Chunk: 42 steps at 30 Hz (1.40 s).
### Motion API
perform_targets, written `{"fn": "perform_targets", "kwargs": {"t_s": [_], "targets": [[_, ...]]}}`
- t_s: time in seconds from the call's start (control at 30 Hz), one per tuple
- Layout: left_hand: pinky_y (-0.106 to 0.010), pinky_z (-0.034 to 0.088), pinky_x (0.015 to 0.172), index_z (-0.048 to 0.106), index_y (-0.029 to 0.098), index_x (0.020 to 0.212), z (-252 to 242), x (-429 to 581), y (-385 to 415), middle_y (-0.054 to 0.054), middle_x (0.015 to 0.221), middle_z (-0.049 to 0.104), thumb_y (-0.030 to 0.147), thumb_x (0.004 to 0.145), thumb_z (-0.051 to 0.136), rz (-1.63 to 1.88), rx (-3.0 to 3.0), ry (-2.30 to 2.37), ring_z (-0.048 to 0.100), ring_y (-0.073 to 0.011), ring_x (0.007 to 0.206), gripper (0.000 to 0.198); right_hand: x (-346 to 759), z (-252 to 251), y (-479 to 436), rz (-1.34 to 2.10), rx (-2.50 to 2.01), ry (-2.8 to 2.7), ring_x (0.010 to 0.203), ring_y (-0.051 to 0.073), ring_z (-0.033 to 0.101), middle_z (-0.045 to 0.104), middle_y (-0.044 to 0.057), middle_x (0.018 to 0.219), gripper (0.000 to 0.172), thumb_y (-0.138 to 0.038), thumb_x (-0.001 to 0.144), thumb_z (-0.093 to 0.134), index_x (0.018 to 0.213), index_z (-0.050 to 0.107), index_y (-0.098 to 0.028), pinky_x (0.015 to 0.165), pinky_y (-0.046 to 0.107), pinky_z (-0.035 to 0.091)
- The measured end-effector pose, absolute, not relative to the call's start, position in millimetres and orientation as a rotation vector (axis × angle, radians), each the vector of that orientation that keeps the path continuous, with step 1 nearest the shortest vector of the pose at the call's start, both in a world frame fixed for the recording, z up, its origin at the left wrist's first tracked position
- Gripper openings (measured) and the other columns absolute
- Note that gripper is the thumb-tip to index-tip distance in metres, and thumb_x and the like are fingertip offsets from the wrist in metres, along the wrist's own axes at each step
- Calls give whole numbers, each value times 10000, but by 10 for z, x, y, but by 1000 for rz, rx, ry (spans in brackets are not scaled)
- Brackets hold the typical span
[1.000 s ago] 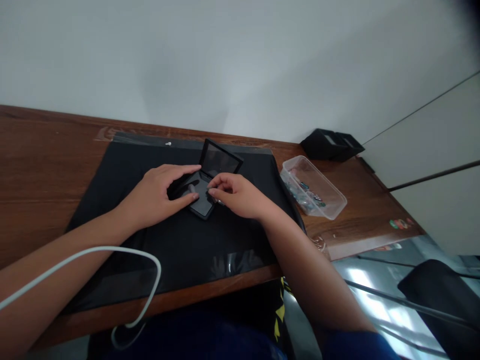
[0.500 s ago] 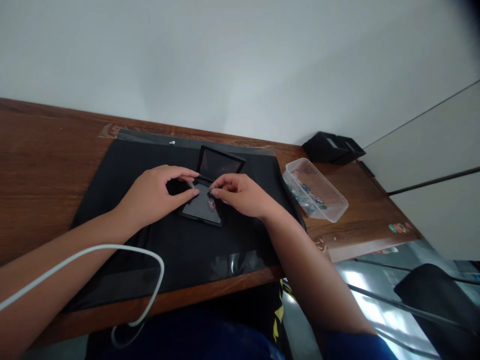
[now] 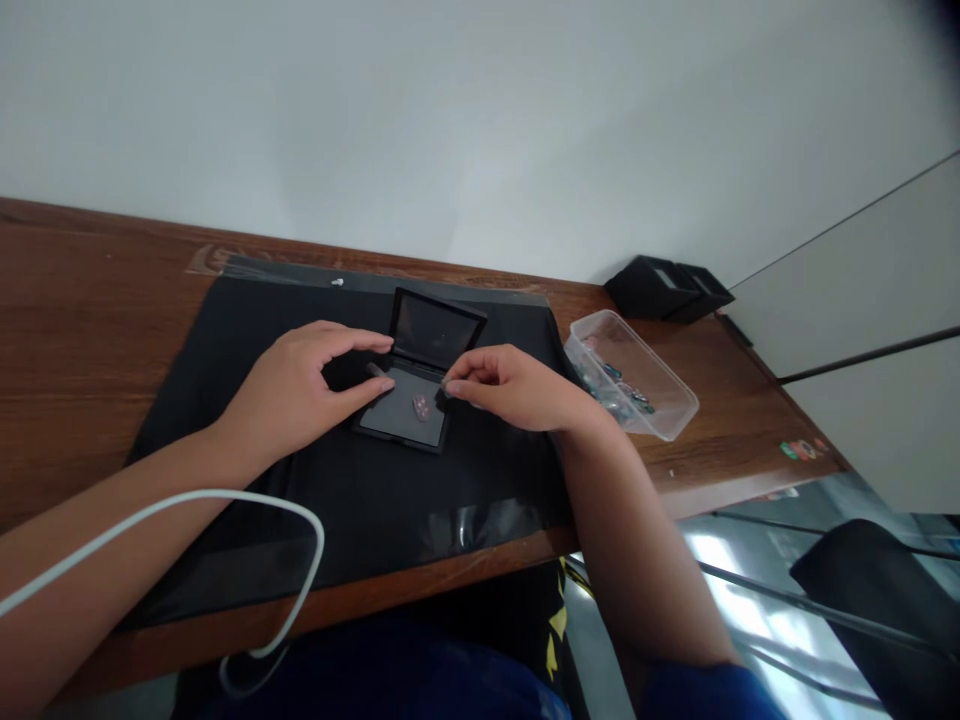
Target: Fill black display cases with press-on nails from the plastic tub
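Head view: we see a pinkish trinket [image 3: 421, 407] lying in the hinged case [image 3: 390, 418], lid [image 3: 431, 331] unclosed; left hand [image 3: 304, 385] parted, right hand [image 3: 517, 387] bunched, its grasp unclear.

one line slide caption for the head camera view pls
Left hand and right hand flank an open black box, a pinkish trinket lying inside.

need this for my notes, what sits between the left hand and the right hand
In the head view, a small pinkish piece lies between them, slightly toward the camera, on the grey inside of the open black case.
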<state>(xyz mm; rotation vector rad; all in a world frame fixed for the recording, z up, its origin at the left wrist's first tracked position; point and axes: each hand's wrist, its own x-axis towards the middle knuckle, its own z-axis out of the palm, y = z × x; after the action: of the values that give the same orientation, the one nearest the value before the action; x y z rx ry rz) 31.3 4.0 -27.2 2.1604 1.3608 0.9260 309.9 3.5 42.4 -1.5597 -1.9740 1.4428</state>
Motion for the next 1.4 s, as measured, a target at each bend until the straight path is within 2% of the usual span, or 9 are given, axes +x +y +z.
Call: {"fn": "perform_targets", "kwargs": {"t_s": [0.13,0.33,0.5,0.6,0.7,0.93,1.1,1.23,1.4], "targets": [[-638,593,1154,847,332,1268,-260,281,72,-97,1291,863,807,956,751,976,2236,1377,770,-415,1250,576,3175,461,39,1378,-1638,-2036,584,99,451,582,-71,649,149,-254,1030,721,915,766,-169,601,279,323],[-576,605,961,831,338,966,-248,216,79,-70,994,838,957,847,736,884,2203,1518,736,-372,1003,638,3298,506,36,1219,-1729,-2144,599,124,507,618,-50,647,109,-244,994,745,905,776,-189,605,285,367],[-534,568,916,832,370,829,-269,218,54,-33,939,850,857,885,778,820,2130,1499,744,-362,979,493,3325,515,42,935,-2002,-2121,720,181,642,748,20,826,111,-315,1021,788,1029,779,-205,677,322,432],[-524,581,963,875,393,894,-272,220,40,-27,995,858,799,920,786,854,2159,1468,746,-369,1037,416,3341,524,43,769,-2081,-2057,841,218,699,795,60,984,179,-321,1028,786,1165,777,-207,736,341,448],[-534,607,1019,914,411,980,-271,228,36,-43,1056,856,793,953,742,870,2203,1427,738,-372,1090,420,3376,536,50,700,-2033,-2023,862,216,697,794,51,1003,243,-261,1002,771,1239,766,-205,757,343,452],[-606,591,1171,922,380,1169,-259,274,39,-99,1264,842,784,1032,630,832,2252,1334,697,-405,1301,517,3431,525,64,726,-2018,-2034,821,202,671,778,28,959,363,-173,894,819,1252,766,-194,769,352,439],[-655,550,1224,893,353,1244,-277,262,23,-117,1339,813,764,1009,676,826,2245,1357,663,-429,1373,521,3449,580,19,855,-1862,-2076,725,154,597,698,-19,846,229,-188,881,867,1096,787,-195,722,328,412],[-671,541,1212,889,334,1156,-308,232,46,-121,1259,813,764,975,717,843,2227,1410,679,-424,1308,497,3351,595,-48,1137,-1494,-2263,692,123,555,622,-56,773,168,-201,873,930,1019,848,-206,710,304,397],[-688,514,1197,909,385,1043,-319,227,80,-92,1250,824,759,974,695,814,2223,1394,686,-426,1279,436,3083,480,-104,1115,-1341,-2351,696,115,557,642,-52,780,208,-220,922,943,1125,899,-220,720,297,377]]}}
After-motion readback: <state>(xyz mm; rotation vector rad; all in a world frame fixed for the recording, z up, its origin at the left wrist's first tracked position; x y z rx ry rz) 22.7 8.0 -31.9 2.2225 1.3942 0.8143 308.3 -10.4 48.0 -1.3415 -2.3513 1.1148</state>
